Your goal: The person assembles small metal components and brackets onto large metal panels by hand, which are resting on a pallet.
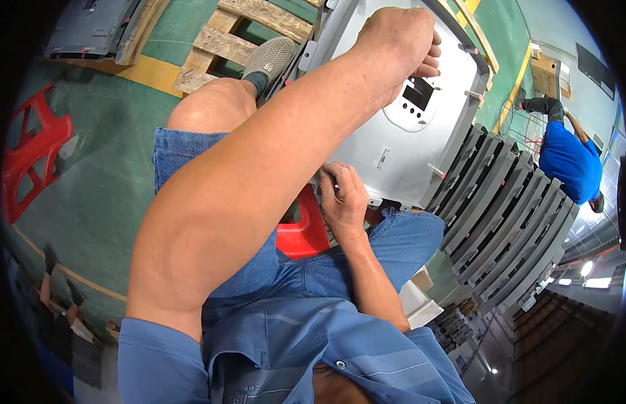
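A grey metal panel (367, 128) with raised edges lies before me, tilted across the view. Set in it is a white plate with a dark rectangular cutout (418, 95) and small round holes. My left hand (402, 42) is over the panel's far part, its fingers curled inward; what they hold, if anything, is hidden. Close to the near edge of the panel, my right hand (345, 200) is closed in a pinch, with something too small to name at the fingertips. Small red-pink bits (469, 49) sit along the panel's rim.
Several similar grey panels (502, 202) stand in a row at the right. A wooden pallet (239, 37) lies beyond my foot. Red plastic stools show at the left (37, 151) and beneath me (306, 232). A person in blue (569, 161) bends at the far right.
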`<act>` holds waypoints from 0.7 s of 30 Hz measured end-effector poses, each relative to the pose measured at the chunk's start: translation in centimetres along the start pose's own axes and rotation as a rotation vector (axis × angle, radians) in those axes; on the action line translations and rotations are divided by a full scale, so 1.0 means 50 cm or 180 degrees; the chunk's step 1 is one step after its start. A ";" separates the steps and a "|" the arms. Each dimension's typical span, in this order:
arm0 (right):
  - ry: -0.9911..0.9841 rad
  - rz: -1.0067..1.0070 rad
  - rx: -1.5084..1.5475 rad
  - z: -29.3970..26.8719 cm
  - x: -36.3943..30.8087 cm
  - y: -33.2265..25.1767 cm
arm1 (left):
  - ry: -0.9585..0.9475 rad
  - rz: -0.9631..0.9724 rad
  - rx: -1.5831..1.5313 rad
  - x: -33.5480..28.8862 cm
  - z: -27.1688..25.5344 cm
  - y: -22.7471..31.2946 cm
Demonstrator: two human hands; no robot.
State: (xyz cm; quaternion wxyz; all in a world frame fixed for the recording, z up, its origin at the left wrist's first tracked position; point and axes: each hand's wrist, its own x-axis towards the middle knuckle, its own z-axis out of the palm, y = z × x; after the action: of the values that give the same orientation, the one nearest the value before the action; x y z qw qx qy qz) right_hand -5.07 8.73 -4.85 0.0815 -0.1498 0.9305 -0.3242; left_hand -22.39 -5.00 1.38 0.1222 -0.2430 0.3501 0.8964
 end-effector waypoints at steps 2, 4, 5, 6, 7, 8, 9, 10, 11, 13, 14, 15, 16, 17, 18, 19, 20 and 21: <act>-0.0020 -0.0028 -0.0049 0.002 0.000 0.001 | -0.0010 0.0009 -0.0011 0.001 -0.001 -0.001; -0.0037 -0.0055 -0.0098 0.003 0.001 0.000 | -0.0022 0.0017 -0.0021 0.001 -0.002 -0.001; -0.0062 -0.0103 -0.0164 0.003 0.003 -0.001 | -0.0001 0.0026 -0.0001 0.000 -0.003 -0.002; -0.0087 -0.0151 -0.0230 0.003 0.004 -0.002 | 0.0020 0.0037 0.0018 0.000 -0.004 -0.001; -0.0086 -0.0150 -0.0235 0.004 0.004 -0.002 | 0.0016 0.0036 0.0015 0.000 -0.004 -0.002; -0.0086 -0.0125 -0.0248 0.004 0.003 -0.002 | 0.0011 -0.0005 -0.0036 0.000 -0.004 -0.002; -0.0086 -0.0102 -0.0260 0.004 0.002 -0.003 | 0.0008 -0.0045 -0.0086 0.001 -0.004 -0.002; -0.0090 -0.0110 -0.0258 0.005 0.002 -0.005 | 0.0013 -0.0037 -0.0089 0.000 -0.004 -0.001; -0.0070 -0.0105 -0.0325 0.004 0.002 -0.009 | 0.0010 -0.0071 -0.0087 0.000 -0.002 0.001; -0.0055 -0.0110 -0.0389 0.003 0.002 -0.014 | 0.0015 -0.0095 -0.0090 0.000 -0.002 0.002; -0.0037 -0.0065 -0.0388 0.001 0.002 -0.016 | 0.0001 -0.0096 -0.0125 0.000 -0.002 0.001; -0.0019 -0.0019 -0.0387 0.001 0.002 -0.017 | -0.0013 -0.0096 -0.0160 -0.001 -0.002 0.000; -0.0022 -0.0022 -0.0389 0.001 0.001 -0.015 | 0.0000 0.0040 -0.0116 -0.002 0.000 -0.002; -0.0039 -0.0037 -0.0392 0.001 -0.001 -0.009 | 0.0001 0.0041 -0.0119 -0.001 0.000 -0.003; -0.0055 -0.0052 -0.0395 0.001 -0.002 -0.006 | 0.0025 0.0042 -0.0136 -0.001 0.001 -0.005; -0.0058 -0.0050 -0.0396 0.000 -0.002 -0.006 | 0.0050 0.0040 -0.0153 -0.002 0.002 -0.004; -0.0067 -0.0060 -0.0389 -0.001 -0.001 -0.006 | 0.0051 0.0037 -0.0154 -0.002 0.002 -0.003; -0.0076 -0.0069 -0.0382 -0.002 -0.001 -0.007 | 0.0035 -0.0001 -0.0163 -0.002 0.002 -0.002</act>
State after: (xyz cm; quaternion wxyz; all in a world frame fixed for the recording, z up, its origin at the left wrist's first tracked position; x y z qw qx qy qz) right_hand -4.98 8.54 -4.57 0.0800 -0.1683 0.9456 -0.2669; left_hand -22.31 -4.84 1.43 0.1141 -0.2511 0.3276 0.9037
